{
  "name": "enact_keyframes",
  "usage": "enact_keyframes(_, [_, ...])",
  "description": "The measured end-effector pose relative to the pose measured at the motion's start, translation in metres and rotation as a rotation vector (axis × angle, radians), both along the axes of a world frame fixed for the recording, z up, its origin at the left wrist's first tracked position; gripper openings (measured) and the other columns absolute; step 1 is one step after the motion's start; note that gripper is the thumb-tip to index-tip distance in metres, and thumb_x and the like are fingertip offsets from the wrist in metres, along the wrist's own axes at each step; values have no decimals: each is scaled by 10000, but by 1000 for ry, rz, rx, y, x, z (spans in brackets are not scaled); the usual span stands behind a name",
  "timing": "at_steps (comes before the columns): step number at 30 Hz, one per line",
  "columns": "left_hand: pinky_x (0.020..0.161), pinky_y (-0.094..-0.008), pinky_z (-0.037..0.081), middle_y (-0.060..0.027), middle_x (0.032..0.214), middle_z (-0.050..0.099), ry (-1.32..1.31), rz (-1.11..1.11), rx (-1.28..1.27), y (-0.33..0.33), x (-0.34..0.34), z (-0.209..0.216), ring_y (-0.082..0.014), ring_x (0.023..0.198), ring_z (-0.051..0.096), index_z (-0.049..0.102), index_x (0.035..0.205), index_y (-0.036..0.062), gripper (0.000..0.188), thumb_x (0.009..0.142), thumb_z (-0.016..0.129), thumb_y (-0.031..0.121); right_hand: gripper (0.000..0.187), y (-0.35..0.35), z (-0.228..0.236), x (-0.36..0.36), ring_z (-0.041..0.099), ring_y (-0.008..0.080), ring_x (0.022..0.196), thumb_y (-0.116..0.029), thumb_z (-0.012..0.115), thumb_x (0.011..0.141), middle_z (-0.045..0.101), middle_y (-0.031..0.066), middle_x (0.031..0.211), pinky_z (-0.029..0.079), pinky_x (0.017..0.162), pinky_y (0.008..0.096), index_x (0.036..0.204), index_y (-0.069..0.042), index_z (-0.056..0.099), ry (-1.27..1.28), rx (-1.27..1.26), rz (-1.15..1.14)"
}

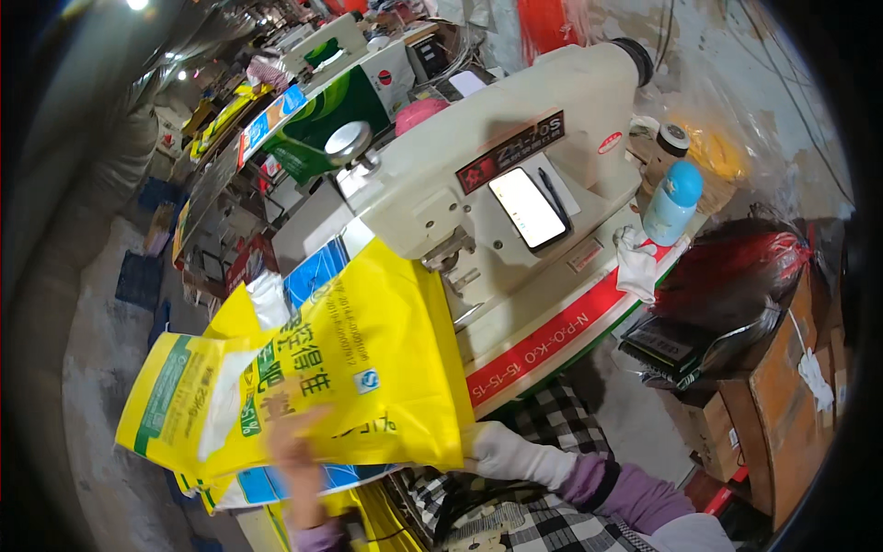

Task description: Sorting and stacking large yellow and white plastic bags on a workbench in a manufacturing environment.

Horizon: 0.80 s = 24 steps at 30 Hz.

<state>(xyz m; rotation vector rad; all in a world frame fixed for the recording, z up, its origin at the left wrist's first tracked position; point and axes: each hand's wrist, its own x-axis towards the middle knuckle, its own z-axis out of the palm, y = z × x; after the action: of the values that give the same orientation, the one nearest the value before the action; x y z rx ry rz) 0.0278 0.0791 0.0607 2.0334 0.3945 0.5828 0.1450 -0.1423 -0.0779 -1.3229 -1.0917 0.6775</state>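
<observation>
1. Here's the left hand, blurred in front of the yellow bag; finger spread and contact, can't tell! A loose press could skew it.
2. Gloved right hand meets the bag's corner, fingertips hidden, grip can't be told; uneven pulling might crease it.
3. Sewing machine, beyond both hands' fingers: straying too close risks a pinch.

Sewing machine: behind the sack, its needle end over the sack's far right side
Phone: on the sewing machine
Pen: just right of the phone
Bottle: right of the sewing machine
Cloth: between phone and bottle, nearer the bottle, over the table edge
Left hand: before the sack's near side
Right hand: at the sack's near right corner
Carton: far right, beyond the table
</observation>
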Motion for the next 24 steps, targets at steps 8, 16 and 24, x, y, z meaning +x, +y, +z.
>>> enact_keyframes(8, [1124, -336, 290, -168, 1564, 242, -77, -1, -1052, 16, 189, -171, -279, 1402, 336, 334, 1473, 38, 513, 1000, 487, 167, 429, -25, -18, 7, 459, 314, 487, -284, 731, 827, 462, 168, 572, 383, 490, 397, 571, -15, 516, 57, -290, -406])
enact_keyframes(16, [1113, -439, 330, -389, 1464, 239, 329, 26, 394, -2, 173, -184, -496, 1353, 311, 220, 1500, 31, 763, 853, 620, 93, 435, -16, 31, 2, 527, 358, 544, -300, 719, 835, 516, 176, 588, 380, 495, 427, 559, -22, 531, -98, -288, -361])
enact_keyframes(24, [1142, -548, 213, -259, 1515, 273, 617, -330, 748, -32, 42, -58, -442, 1416, 241, 379, 1434, 104, 945, 648, 857, 320, 349, -8, -47, 61, 619, 367, 678, -328, 697, 849, 598, 198, 718, 463, 597, 428, 789, 6, 616, -39, -246, -320])
